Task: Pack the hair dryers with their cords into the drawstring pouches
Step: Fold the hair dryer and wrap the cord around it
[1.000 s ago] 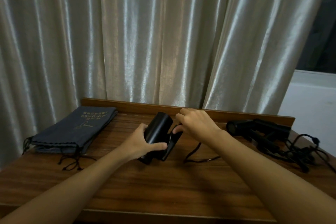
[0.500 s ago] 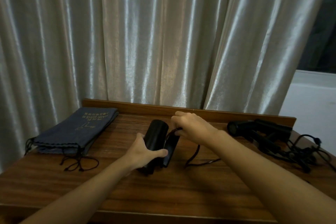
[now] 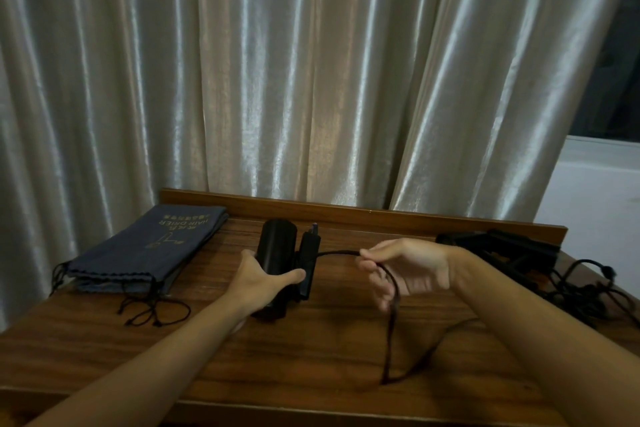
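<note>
Left hand (image 3: pixel 258 282) of mine grips the folded black hair dryer (image 3: pixel 277 253); my right hand (image 3: pixel 408 269) pinches its thin black cord (image 3: pixel 393 305)

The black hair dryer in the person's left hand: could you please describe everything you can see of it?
The black cylindrical hair dryer looks like smooth matte plastic. Its barrel lies lengthwise on the brown wooden table, pointing away towards the curtain, and its handle is folded alongside on the right. The left hand wraps round the barrel's near half, thumb across the top. A thin black cord leaves the handle side, passes through the right hand, which pinches it, and droops onto the table.
</note>
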A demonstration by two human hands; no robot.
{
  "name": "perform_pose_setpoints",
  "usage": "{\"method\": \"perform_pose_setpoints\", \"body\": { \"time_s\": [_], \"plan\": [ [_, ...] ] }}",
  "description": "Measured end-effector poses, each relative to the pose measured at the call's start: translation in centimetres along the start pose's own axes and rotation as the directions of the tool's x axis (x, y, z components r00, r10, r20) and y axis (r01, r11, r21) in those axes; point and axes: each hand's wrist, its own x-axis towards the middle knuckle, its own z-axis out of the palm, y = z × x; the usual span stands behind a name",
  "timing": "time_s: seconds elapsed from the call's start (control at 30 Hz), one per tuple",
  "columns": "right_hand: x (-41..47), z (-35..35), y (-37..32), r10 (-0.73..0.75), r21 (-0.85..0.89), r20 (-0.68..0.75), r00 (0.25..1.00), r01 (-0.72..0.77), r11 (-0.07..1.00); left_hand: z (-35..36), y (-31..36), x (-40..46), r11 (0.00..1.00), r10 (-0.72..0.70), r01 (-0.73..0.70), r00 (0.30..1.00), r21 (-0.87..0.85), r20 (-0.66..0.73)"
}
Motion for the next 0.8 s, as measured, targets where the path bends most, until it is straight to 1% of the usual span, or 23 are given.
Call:
{"method": "perform_pose_setpoints", "body": {
  "time_s": [0.03, 0.07, 0.1, 0.13, 0.17, 0.2, 0.23, 0.27, 0.3, 0.37, 0.4, 0.43, 0.47, 0.5, 0.53, 0.6, 0.63, 0.7, 0.73, 0.8],
  "plan": [
    [-0.2, 0.1, -0.1, 0.025, 0.007, -0.07, 0.997, -0.024, 1.0, -0.1, 0.0, -0.1, 1.0, -0.002, 0.002, 1.0, 0.005, -0.002],
    [-0.3, 0.2, -0.3, 0.042, -0.028, -0.192, 0.981, -0.048, 0.998, -0.1, 0.0, -0.2, 1.0, -0.004, 0.004, 1.0, 0.013, -0.001],
    [-0.1, 0.2, -0.4, 0.021, -0.145, -0.355, 0.935, -0.078, 0.986, -0.2, 0.0, -0.3, 1.0, -0.003, 0.002, 1.0, 0.025, 0.013],
    [0.3, 0.1, -0.6, -0.066, -0.343, -0.509, 0.858, -0.131, 0.93, -0.3, 0.1, -0.5, 0.999, 0.002, -0.004, 0.999, 0.044, 0.046],
    [0.8, 0.1, -0.8, -0.214, -0.559, -0.603, 0.768, -0.216, 0.801, -0.4, 0.3, -0.7, 0.997, 0.011, -0.018, 0.995, 0.07, 0.101],
    [1.2, 0.2, -1.0, -0.383, -0.734, -0.609, 0.695, -0.31, 0.604, -0.5, 0.5, -0.9, 0.995, 0.019, -0.036, 0.985, 0.098, 0.17],
    [1.5, 0.0, -1.1, -0.521, -0.836, -0.546, 0.656, -0.392, 0.383, -0.5, 0.8, -1.2, 0.991, 0.023, -0.053, 0.97, 0.12, 0.241],
    [1.7, -0.2, -1.2, -0.609, -0.872, -0.469, 0.64, -0.445, 0.204, -0.5, 1.1, -1.6, 0.989, 0.023, -0.066, 0.953, 0.134, 0.303],
    [1.9, -0.7, -1.3, -0.655, -0.881, -0.402, 0.639, -0.464, 0.087, -0.4, 1.5, -2.0, 0.988, 0.024, -0.077, 0.935, 0.137, 0.353],
    [2.2, -1.7, -1.1, -0.685, -0.875, -0.29, 0.669, -0.475, -0.094, -0.1, 2.3, -2.7, 0.991, 0.032, -0.084, 0.901, 0.1, 0.432],
    [2.2, -2.2, -0.9, -0.695, -0.859, -0.237, 0.679, -0.48, -0.177, -0.1, 2.6, -2.9, 0.995, 0.034, -0.076, 0.881, 0.071, 0.472],
    [2.2, -2.6, -0.6, -0.713, -0.845, -0.195, 0.674, -0.484, -0.227, -0.1, 3.0, -3.1, 0.997, 0.03, -0.06, 0.857, 0.041, 0.515],
    [2.1, -3.2, -0.2, -0.738, -0.844, -0.173, 0.652, -0.485, -0.231, -0.1, 3.2, -3.3, 0.999, 0.024, -0.032, 0.832, 0.004, 0.554],
    [1.9, -3.7, 0.2, -0.765, -0.862, -0.184, 0.617, -0.475, -0.175, -0.1, 3.3, -3.4, 0.999, 0.022, 0.009, 0.812, -0.049, 0.583],
    [1.7, -4.2, 0.7, -0.782, -0.891, -0.232, 0.579, -0.449, -0.069, -0.1, 3.3, -3.5, 0.991, 0.026, 0.058, 0.798, -0.119, 0.602],
    [2.1, -4.1, 1.9, -0.749, -0.911, -0.373, 0.548, -0.37, 0.183, 0.2, 3.5, -3.6, 0.944, 0.063, 0.151, 0.79, -0.294, 0.61],
    [2.6, -3.7, 2.8, -0.722, -0.903, -0.426, 0.546, -0.306, 0.301, 0.5, 3.7, -3.6, 0.907, 0.084, 0.183, 0.804, -0.379, 0.589],
    [3.7, -2.6, 4.2, -0.666, -0.833, -0.504, 0.551, -0.106, 0.543, 1.5, 4.2, -3.7, 0.836, 0.081, 0.212, 0.865, -0.506, 0.496],
    [4.2, -2.0, 4.8, -0.639, -0.771, -0.531, 0.557, -0.004, 0.637, 2.1, 4.6, -3.6, 0.812, 0.056, 0.213, 0.898, -0.544, 0.436],
    [5.0, -0.7, 6.0, -0.561, -0.608, -0.571, 0.599, 0.15, 0.78, 3.1, 5.3, -3.2, 0.794, -0.01, 0.191, 0.953, -0.577, 0.301]
  ]
}}
